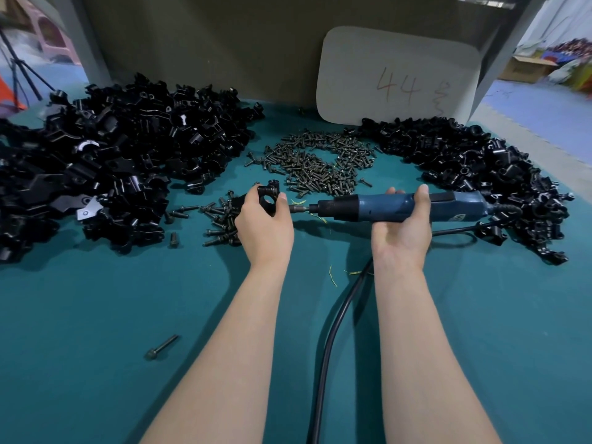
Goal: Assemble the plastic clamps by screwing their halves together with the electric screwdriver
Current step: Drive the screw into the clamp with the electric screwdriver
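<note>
Our left hand (264, 225) pinched the clamp (267, 195) over the middle of the surface (96, 315); right hand (402, 225) wrapped the electric screwdriver (400, 206), bit (299, 209) at it. We judged the clamp light, stiff, slick: hold the body, off the bit's line.

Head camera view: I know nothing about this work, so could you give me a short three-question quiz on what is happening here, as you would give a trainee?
1. True or false: the right hand holds the blue electric screwdriver, its bit pointing at the clamp gripped by the left hand.
2. What lies between the left heap and the right heap of black plastic parts? A) a pile of screws B) a hammer C) a roll of tape
3. Fill in: the number written on the white card is ___.
Key: 1 true; 2 A; 3 44.
</note>
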{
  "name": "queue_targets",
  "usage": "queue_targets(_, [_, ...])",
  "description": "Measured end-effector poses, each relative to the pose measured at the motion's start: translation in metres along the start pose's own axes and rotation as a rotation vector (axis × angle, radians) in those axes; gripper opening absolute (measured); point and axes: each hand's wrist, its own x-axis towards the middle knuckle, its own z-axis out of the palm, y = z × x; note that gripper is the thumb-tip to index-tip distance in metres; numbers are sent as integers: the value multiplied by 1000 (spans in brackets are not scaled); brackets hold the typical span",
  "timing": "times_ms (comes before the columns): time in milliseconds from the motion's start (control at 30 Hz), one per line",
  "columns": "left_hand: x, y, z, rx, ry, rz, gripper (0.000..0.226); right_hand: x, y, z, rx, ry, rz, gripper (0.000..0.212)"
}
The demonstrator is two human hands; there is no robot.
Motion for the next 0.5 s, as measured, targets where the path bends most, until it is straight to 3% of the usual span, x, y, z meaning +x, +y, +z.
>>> queue_targets(333, [0, 1, 0, -20, -10, 4, 24, -1, -2, 2, 48, 9, -3, 33])
queue_targets(400, [3, 2, -2, -111, 10, -50, 24, 1, -5, 2, 35, 14, -30, 35])
queue_targets(500, [12, 3, -6, -391, 43, -194, 12, 5, -12, 3, -163, 24, -75, 55])
